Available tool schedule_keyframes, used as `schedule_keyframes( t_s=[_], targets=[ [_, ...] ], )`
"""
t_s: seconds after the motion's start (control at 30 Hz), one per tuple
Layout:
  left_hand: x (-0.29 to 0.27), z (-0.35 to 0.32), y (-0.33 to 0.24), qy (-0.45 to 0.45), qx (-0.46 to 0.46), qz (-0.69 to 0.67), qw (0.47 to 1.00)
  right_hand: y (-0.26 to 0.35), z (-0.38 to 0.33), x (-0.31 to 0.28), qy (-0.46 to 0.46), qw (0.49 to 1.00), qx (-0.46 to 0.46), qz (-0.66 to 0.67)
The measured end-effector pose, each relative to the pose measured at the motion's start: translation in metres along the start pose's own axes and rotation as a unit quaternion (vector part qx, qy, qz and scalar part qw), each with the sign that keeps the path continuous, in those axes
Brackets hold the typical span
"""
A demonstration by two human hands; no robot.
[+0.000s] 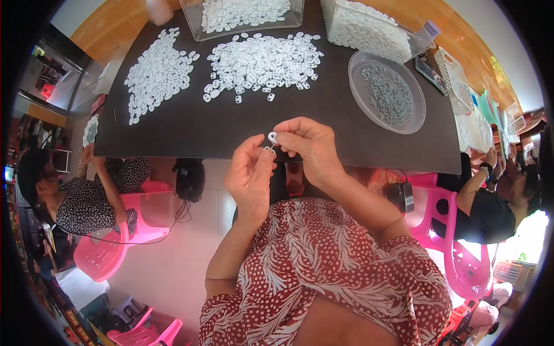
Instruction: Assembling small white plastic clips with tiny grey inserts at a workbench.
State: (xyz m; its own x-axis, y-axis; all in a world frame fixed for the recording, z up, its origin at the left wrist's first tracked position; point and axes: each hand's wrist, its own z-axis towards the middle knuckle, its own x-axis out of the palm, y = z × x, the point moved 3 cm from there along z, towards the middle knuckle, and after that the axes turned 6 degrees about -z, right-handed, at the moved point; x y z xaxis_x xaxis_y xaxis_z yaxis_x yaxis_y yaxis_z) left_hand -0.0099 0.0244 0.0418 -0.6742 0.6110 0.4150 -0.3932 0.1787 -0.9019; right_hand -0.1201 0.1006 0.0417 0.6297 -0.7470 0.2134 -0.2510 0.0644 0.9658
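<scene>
Above the table's front edge, my left hand (252, 176) and my right hand (311, 145) meet with their fingertips pinched. Between the right thumb and fingers is a small white plastic piece (272, 137) with a hole in it. The left fingertips pinch a second small piece with a white rim and a thin metal part (273, 146), which points up toward the first. Whether the two are joined is too small to tell. Beyond my hands lie a middle heap of white oval two-holed pieces (262, 60) and a left heap of similar pieces (158, 78).
At the right of the dark table (231, 130) is a round clear tray (420, 109) of small grey-green metal pieces (386, 95). Two clear bins (248, 29) (412, 43) hold more white pieces. A phone (431, 75) lies by the right edge. Seated people (86, 202) (490, 202) flank the table.
</scene>
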Motion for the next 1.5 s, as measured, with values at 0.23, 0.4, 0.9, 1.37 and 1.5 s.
schedule_keyframes(
  t_s=[0.23,0.4,0.9,1.37,1.5],
  targets=[
    [-0.001,0.003,0.002,0.002,0.000,0.012,1.000,0.002,-0.002,0.002,-0.001,0.999,-0.018,-0.031],
    [0.000,0.006,0.004,-0.003,0.014,0.028,0.999,0.003,-0.003,0.005,0.000,0.998,-0.034,-0.044],
    [-0.005,0.011,0.021,0.012,-0.012,-0.037,0.999,-0.005,-0.005,0.008,0.038,0.986,-0.133,-0.097],
    [-0.001,0.009,0.005,0.003,-0.063,-0.108,0.992,0.012,-0.012,0.011,0.019,0.884,-0.347,-0.311],
    [-0.001,0.009,0.007,0.018,-0.034,-0.088,0.995,0.009,-0.012,0.009,0.011,0.918,-0.285,-0.274]
  ],
)
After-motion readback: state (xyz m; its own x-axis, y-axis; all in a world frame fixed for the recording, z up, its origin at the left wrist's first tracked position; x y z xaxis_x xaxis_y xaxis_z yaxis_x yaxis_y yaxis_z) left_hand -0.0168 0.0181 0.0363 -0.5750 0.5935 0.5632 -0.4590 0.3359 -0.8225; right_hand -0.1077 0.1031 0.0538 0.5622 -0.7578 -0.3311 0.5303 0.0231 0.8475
